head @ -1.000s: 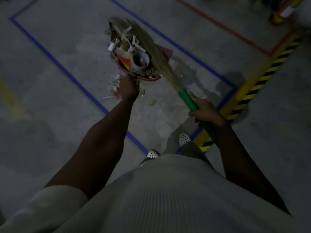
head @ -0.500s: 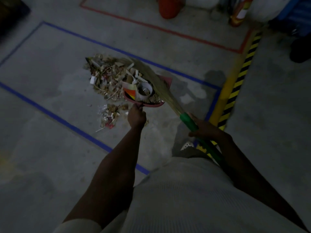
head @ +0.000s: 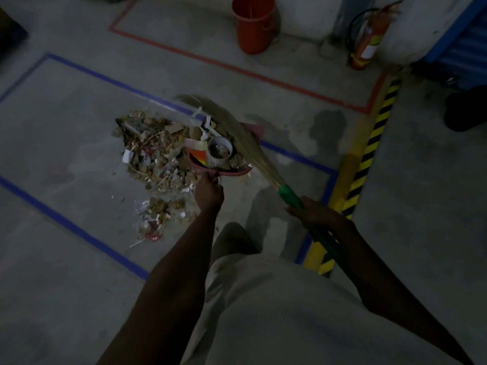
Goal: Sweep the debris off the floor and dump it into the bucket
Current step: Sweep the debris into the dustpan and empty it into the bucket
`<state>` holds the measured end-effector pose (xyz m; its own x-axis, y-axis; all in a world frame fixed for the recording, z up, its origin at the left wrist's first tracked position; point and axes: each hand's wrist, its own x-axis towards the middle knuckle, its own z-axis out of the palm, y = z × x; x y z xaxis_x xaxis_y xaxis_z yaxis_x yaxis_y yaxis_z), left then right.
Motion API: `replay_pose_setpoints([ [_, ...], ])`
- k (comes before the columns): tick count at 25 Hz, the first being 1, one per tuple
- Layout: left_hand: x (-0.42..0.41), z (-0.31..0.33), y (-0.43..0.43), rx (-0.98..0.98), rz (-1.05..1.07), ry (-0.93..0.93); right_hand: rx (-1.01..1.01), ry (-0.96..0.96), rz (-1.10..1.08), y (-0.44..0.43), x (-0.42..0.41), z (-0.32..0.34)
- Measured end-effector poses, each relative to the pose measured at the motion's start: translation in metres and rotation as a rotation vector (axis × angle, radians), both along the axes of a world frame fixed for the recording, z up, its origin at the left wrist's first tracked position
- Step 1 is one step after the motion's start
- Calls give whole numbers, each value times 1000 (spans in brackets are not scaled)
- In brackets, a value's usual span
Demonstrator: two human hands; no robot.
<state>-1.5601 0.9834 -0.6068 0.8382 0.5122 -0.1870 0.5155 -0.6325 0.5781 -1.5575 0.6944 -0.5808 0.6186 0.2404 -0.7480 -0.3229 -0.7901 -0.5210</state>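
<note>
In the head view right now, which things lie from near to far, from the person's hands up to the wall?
Right hand on the green broom handle, left hand holding the dustpan, loaded dustpan with a tape roll, broom bristles, blue floor line, red floor line, orange bucket.

Dim, underexposed scene throughout. Soft shadows are cast on the concrete floor (head: 79, 259) beyond the person. No glare is seen. Edges are bent by wide-angle distortion; fine detail is smeared by noise.
</note>
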Motion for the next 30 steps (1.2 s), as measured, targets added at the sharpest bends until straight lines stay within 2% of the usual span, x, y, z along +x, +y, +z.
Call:
replay_pose_setpoints([
  [6, 191, -7, 29, -21, -71, -29, -60, -52, -183, 43, 158, 4],
  [10, 304, 10, 55, -37, -155, -24, 19, 14, -292, 74, 257, 27],
  [14, 414, 27, 71, 14, -210, 6, 3, 43, -339, 91, 351, 44],
  [19, 551, 20, 61, 19, -236, 21, 5, 104, -383, 80, 478, 37],
  [23, 674, 15, 44, 25, -227, 4, 13, 64, -290, 58, 614, 21],
  [26, 762, 24, 34, 48, -209, -18, 30, 107, -304, 38, 712, 33],
  [30, 853, 41, 32, 37, -124, -50, 42, 36, -337, 27, 814, 53],
])
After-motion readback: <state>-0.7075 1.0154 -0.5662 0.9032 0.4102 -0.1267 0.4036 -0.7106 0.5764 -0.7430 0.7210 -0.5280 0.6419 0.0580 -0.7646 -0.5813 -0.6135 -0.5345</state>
